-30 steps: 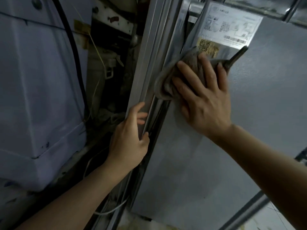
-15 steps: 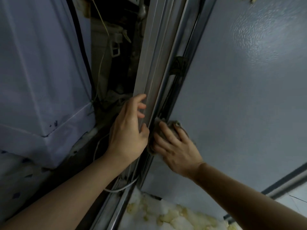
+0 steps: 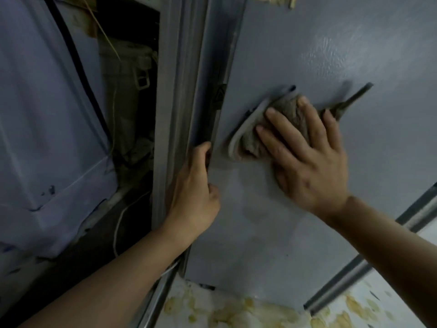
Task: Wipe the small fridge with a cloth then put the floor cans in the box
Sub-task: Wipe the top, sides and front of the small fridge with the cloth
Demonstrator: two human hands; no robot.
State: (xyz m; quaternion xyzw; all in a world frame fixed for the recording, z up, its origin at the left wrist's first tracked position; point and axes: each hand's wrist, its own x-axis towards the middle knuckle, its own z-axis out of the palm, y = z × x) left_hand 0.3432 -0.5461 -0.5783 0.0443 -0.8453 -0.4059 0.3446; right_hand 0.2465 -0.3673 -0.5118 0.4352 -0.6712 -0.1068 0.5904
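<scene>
The right hand [image 3: 305,157], right of centre in the frame, presses a grey cloth [image 3: 281,121] flat against the side panel of the small fridge [image 3: 319,55]; its fingers lie straight and spread over the fabric, which suits broad contact for wiping. A loose tail of the cloth trails toward the upper right. The left hand [image 3: 191,197], at lower centre, curls its fingers round the fridge's front edge beside the grey door gasket [image 3: 186,74], apparently to brace the cabinet against the wiping pressure. A paler, streaked patch below the cloth suggests a part already wiped. At the lower edge lies a stained floor [image 3: 236,311]. No cans or box appear, so that step seems still ahead.
</scene>
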